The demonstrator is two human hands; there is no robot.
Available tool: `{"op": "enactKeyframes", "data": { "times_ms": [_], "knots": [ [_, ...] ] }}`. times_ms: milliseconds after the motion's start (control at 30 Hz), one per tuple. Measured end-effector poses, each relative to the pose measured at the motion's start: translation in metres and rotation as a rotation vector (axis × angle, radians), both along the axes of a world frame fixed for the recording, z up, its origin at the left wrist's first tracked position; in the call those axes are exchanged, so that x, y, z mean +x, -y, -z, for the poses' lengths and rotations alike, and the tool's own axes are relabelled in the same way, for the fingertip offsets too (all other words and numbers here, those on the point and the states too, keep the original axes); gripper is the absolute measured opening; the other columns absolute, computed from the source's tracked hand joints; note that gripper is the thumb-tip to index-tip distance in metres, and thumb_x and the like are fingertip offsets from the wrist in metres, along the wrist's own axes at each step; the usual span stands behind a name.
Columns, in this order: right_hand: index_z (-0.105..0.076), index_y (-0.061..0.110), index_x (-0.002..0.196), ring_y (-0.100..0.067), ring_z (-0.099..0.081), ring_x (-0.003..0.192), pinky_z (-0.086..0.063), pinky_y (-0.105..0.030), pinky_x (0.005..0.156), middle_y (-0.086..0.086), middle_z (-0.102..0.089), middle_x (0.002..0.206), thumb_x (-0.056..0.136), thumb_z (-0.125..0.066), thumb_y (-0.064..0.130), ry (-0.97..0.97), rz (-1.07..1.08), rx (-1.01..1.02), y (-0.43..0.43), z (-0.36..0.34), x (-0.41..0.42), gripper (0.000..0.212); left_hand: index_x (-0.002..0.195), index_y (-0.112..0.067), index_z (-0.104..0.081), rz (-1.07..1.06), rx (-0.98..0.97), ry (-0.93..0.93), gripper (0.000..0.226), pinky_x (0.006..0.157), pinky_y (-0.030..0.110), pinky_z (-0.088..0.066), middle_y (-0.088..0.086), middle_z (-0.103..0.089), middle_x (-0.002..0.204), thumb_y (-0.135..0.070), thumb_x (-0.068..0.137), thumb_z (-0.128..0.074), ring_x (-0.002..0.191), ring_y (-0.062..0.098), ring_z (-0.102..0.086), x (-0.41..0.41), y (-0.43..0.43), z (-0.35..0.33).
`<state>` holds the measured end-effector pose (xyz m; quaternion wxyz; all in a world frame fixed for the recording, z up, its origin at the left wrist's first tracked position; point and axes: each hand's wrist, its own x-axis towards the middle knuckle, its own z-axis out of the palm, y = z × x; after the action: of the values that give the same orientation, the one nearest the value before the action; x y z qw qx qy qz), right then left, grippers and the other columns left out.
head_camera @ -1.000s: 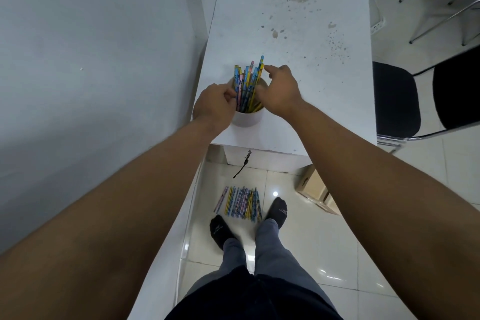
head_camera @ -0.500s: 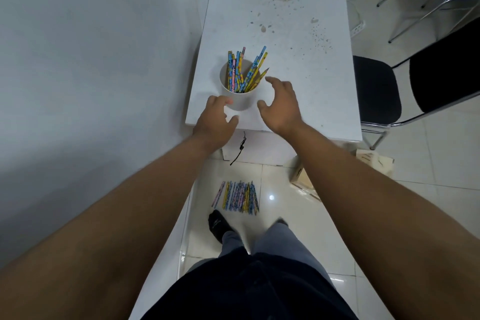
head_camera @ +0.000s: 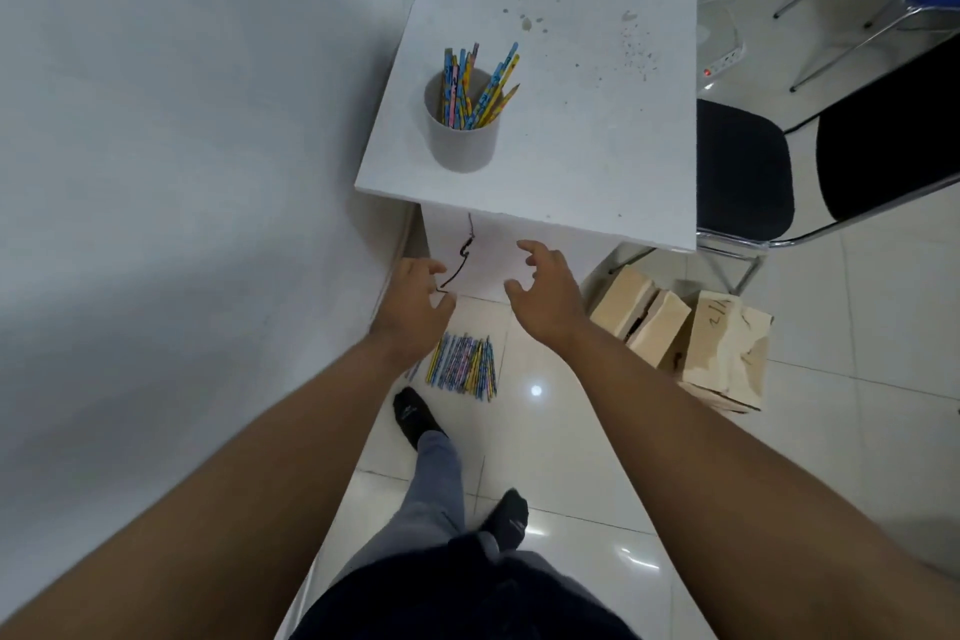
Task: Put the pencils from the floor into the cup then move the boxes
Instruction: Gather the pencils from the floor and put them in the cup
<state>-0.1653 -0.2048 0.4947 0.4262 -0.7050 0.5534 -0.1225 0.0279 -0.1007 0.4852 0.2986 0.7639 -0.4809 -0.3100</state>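
A white cup (head_camera: 461, 140) stands near the front left corner of the white table (head_camera: 582, 130), holding several colourful pencils (head_camera: 475, 86). More pencils (head_camera: 462, 366) lie in a row on the tiled floor below. My left hand (head_camera: 415, 307) and my right hand (head_camera: 545, 296) hang below the table's front edge, above the floor pencils, fingers loosely spread and holding nothing. Cardboard boxes (head_camera: 685, 338) sit on the floor to the right of my right hand.
A white wall (head_camera: 182, 172) runs along the left. A black cord (head_camera: 462, 255) dangles from the table's front. Black chairs (head_camera: 748, 172) stand to the right of the table, a power strip (head_camera: 722, 62) lies behind. My socked feet (head_camera: 415, 416) stand on the tiles.
Both hands let go of the cup and the pencils in it, then drew back and down past the table edge. The view has pulled back, showing the boxes.
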Motion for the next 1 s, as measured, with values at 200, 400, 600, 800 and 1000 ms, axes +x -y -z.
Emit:
{"op": "enactKeyframes", "data": {
  "times_ms": [200,400,600,800,1000],
  "knots": [
    [-0.045,0.029,0.153,-0.020,-0.055,0.127,-0.045,-0.031,0.099,-0.005,-0.050,0.141,0.101,-0.064,0.024,0.032,0.047,0.049,-0.034,0.020,-0.031,0.056,0.127,-0.027,-0.054,-0.064,-0.010,0.027,0.031,0.084,0.024,-0.047,-0.012,-0.048,0.116,-0.026,0.099,-0.066,0.098,0.001,-0.053,-0.026,-0.043,0.009],
    [-0.047,0.026,0.152,-0.020,-0.058,0.124,-0.049,-0.036,0.105,-0.007,-0.053,0.141,0.100,-0.065,0.022,0.020,0.133,0.076,-0.054,0.047,-0.041,0.055,0.126,-0.026,-0.055,-0.055,0.008,0.040,0.029,0.082,0.024,-0.047,-0.017,-0.046,0.114,-0.028,0.099,-0.065,0.097,0.000,-0.054,-0.020,-0.060,0.032],
    [-0.049,0.025,0.151,-0.020,-0.059,0.124,-0.050,-0.034,0.103,-0.005,-0.056,0.138,0.101,-0.065,0.024,-0.013,0.187,0.093,-0.068,0.098,-0.027,0.052,0.124,-0.026,-0.055,-0.055,0.037,0.004,0.026,0.080,0.015,-0.042,-0.011,-0.046,0.118,-0.026,0.100,-0.065,0.100,-0.003,-0.053,0.000,-0.053,0.081],
    [-0.051,0.024,0.149,-0.016,-0.057,0.125,-0.042,-0.023,0.096,-0.002,-0.056,0.138,0.103,-0.063,0.024,-0.004,0.236,0.089,-0.072,0.165,-0.004,0.047,0.124,-0.024,-0.057,-0.025,0.054,0.029,0.026,0.087,0.030,-0.051,-0.010,-0.048,0.122,-0.026,0.099,-0.065,0.103,0.010,-0.056,0.027,-0.040,0.152],
    [-0.052,0.030,0.143,-0.012,-0.058,0.120,-0.046,-0.019,0.089,0.006,-0.058,0.133,0.103,-0.064,0.032,0.006,0.357,0.033,-0.076,0.277,0.007,0.042,0.121,-0.022,-0.056,-0.082,0.032,0.002,0.025,0.088,0.035,-0.056,-0.004,-0.052,0.122,-0.022,0.099,-0.067,0.105,0.013,-0.057,0.035,-0.032,0.270]
  ]
}}
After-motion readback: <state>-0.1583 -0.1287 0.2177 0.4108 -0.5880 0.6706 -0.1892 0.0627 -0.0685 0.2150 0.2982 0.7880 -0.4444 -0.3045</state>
